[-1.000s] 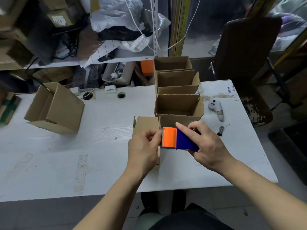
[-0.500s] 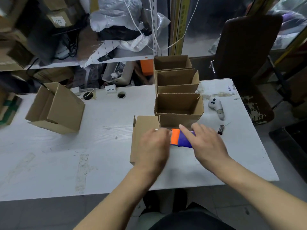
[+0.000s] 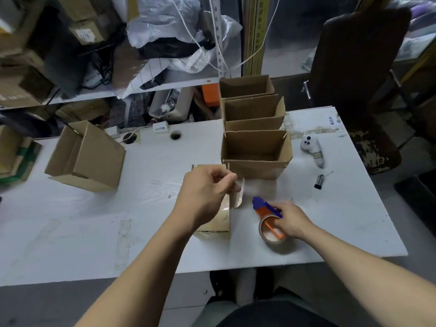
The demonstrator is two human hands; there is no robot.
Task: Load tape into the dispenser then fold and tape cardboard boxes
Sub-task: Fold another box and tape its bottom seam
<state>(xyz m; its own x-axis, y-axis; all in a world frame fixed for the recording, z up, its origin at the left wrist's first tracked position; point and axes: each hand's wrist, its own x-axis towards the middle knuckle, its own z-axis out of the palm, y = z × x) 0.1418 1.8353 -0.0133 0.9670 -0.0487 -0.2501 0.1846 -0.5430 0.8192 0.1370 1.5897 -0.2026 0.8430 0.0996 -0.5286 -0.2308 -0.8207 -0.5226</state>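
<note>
A white handheld controller (image 3: pixel 312 149) is lying on the white table (image 3: pixel 94 220). A small dark screwdriver (image 3: pixel 320 181) is lying just beside it.

No text reads clearly. A white adapter (image 3: pixel 161 127) at the table's far edge bears small dark characters, a blue-printed sticker (image 3: pixel 333 120) sits on the far right corner, and a shelf box label (image 3: pixel 84 35) is blurred.
</note>
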